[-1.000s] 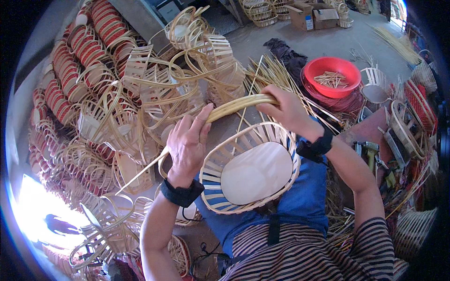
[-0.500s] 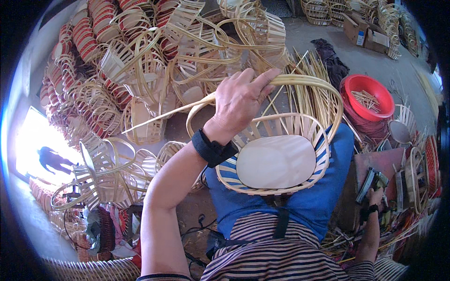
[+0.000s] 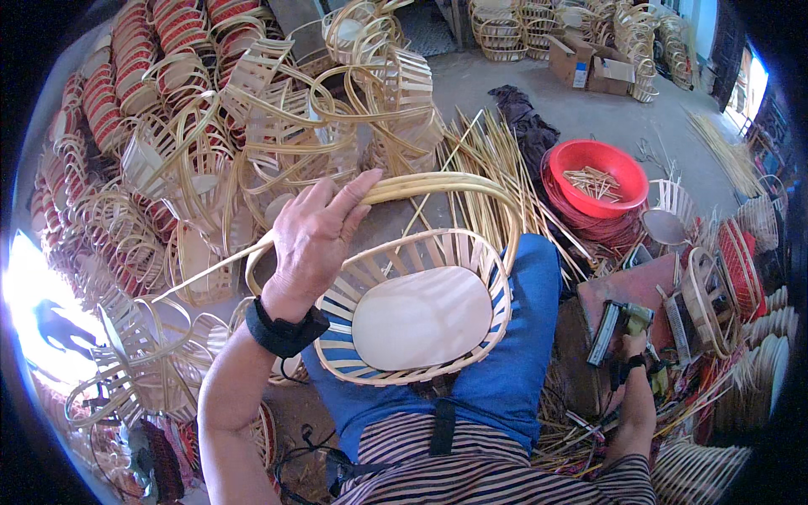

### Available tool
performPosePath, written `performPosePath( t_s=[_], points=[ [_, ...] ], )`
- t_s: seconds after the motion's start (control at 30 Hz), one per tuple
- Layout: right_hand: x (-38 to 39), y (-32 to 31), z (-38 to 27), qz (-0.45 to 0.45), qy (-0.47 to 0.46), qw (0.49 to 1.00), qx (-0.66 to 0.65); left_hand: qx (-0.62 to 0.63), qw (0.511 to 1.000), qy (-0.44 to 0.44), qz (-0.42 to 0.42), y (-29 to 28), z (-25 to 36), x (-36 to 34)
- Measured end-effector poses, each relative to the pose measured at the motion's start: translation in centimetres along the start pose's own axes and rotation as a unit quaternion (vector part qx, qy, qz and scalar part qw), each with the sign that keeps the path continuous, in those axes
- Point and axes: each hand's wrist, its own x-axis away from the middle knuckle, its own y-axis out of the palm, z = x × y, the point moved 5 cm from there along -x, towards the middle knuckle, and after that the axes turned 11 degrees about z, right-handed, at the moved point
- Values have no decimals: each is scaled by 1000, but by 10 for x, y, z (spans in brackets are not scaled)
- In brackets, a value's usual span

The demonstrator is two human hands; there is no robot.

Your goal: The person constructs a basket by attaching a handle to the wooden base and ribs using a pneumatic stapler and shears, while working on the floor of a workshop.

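Observation:
An oval wooden-strip basket [image 3: 422,326] with a pale flat bottom rests across my thighs. My left hand [image 3: 313,231] is closed round its arched cane handle [image 3: 438,183], and a loose strip end sticks out to the left of that hand. Off to my right, my right hand [image 3: 635,345] has its fingers wrapped round the grip of a green staple gun [image 3: 638,317]. The gun, with its dark long magazine, is over a reddish-brown board [image 3: 644,290]. My palm hides part of its handle.
Stacked baskets with red bands [image 3: 126,67] fill the left side. A red basin [image 3: 599,178] of short sticks stands at the right, near a bundle of long cane strips [image 3: 484,168]. Cardboard boxes [image 3: 581,67] sit farther back.
The view has turned to the right, so everything appears shifted left. My left hand still grips the handle, and my right hand stays on the staple gun.

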Motion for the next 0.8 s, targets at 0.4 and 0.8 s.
performPosePath(
  t_s=[0.4, 0.8],
  points=[
    [70, -154, -225, -140, -71, 864, -479, -11, 999, -6, -30, 20, -3, -9],
    [141, -164, -341, -198, -107, 671, -706, -11, 1000, 0, 15, 16, 6, -7]
  ],
)
